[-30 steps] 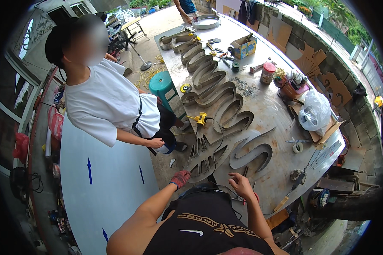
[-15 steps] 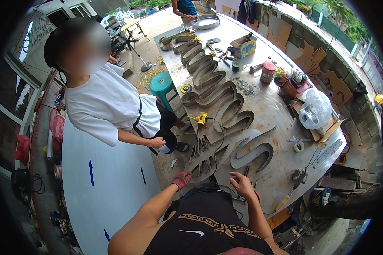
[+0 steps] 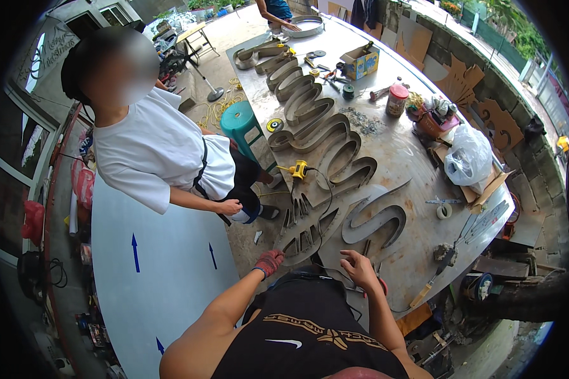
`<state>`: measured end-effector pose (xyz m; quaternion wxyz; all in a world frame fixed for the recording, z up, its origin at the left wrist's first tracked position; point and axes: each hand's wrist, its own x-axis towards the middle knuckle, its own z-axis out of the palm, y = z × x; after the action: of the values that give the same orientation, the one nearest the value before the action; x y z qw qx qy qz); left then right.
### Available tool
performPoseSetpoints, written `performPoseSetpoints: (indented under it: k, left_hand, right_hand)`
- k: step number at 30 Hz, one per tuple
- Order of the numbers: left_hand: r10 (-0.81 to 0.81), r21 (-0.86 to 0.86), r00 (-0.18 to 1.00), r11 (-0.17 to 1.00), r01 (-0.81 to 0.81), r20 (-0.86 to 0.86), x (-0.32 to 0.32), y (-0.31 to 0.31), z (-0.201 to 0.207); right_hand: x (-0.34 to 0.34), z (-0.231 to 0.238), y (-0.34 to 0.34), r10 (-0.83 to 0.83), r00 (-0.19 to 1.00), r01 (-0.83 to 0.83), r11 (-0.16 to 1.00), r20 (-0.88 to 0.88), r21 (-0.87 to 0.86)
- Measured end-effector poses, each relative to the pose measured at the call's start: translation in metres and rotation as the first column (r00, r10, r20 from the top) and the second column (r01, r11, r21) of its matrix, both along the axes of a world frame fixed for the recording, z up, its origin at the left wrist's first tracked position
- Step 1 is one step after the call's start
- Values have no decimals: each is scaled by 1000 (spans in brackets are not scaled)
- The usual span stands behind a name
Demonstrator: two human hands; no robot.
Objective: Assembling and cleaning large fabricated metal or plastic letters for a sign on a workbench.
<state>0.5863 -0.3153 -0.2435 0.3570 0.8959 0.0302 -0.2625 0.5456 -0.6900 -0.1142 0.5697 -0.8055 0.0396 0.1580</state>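
Note:
My left hand (image 3: 269, 263), in a red and grey work glove, is closed at the near edge of a flat metal cutout (image 3: 300, 248) with fork-like prongs. My bare right hand (image 3: 360, 270) is held over the near table edge, fingers apart and slightly bent, with nothing seen in it. Just beyond it lies a grey S-shaped metal piece (image 3: 393, 224) with a raised rim. A red-handled tool (image 3: 383, 286) shows partly beside my right wrist. A yellow corded power tool (image 3: 299, 168) rests at the table's left edge, its black cord running across the cutout.
Bent metal letter shapes (image 3: 310, 104) run up the metal table (image 3: 411, 155). On its right are a red-lidded jar (image 3: 397, 100) and plastic bag (image 3: 468, 158). A co-worker in a white shirt (image 3: 145, 145) stands left, near a green stool (image 3: 239, 121). Another person (image 3: 277, 11) works far off.
The far person's hand has stretched out to the table beside the round metal band. My hands have hardly moved; the view has shifted slightly.

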Motion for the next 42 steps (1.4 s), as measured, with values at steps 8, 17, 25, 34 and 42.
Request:
performPoseSetpoints:
  k: [8,17,25,34,42]
  left_hand:
    - [13,26,999,1000,-12,-40,-1,3,-6]
    - [-10,43,1000,999,12,-26,0,3,-11]
    - [8,37,999,999,-7,-47,2,3,-12]
    - [-13,41,999,999,15,-53,4,-1,-6]
    - [-8,33,998,999,11,-66,3,0,-11]
  right_hand:
    - [0,0,1,11,1000,-11,1000,-21,2]
    - [1,5,1,28,1000,-29,999,-9,-20]
    - [3,4,0,45,999,-45,999,-10,-31]
    - [2,-2,-1,20,1000,-19,1000,15,-15]
    - [3,0,0,15,1000,-15,1000,9,-27]
